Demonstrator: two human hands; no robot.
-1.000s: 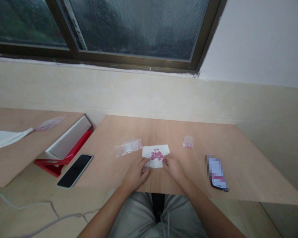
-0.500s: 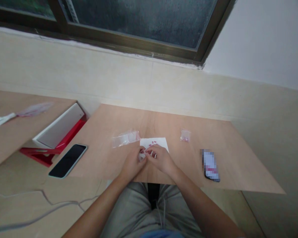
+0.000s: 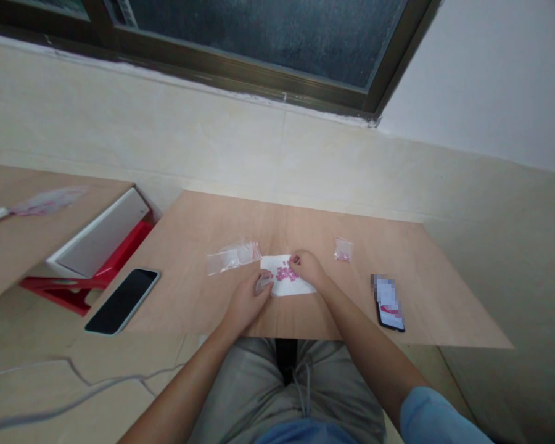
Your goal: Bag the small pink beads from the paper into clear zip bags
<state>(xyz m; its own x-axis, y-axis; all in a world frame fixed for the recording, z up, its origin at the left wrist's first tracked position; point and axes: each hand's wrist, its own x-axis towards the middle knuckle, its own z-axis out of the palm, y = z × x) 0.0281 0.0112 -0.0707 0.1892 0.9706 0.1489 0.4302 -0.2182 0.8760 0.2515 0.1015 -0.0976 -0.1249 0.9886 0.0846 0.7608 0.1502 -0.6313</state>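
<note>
Pink beads (image 3: pixel 285 274) lie heaped on a white paper sheet (image 3: pixel 287 285) on the wooden surface (image 3: pixel 305 228). The right hand (image 3: pixel 308 267) pinches its grip together over them; the left hand (image 3: pixel 246 301) clamps a small clear bag (image 3: pixel 263 282) beside the sheet.

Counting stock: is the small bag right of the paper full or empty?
Not empty: the bag shows pink bits inside; how full, cannot tell.

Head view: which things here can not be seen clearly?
- Pink pieces on the white paper: too small to count or identify.
- Left hand: fingertips hold something small and clear, too small to tell.
- Phone at right: screen pixelated.
- Small bag: contents too small.
</note>
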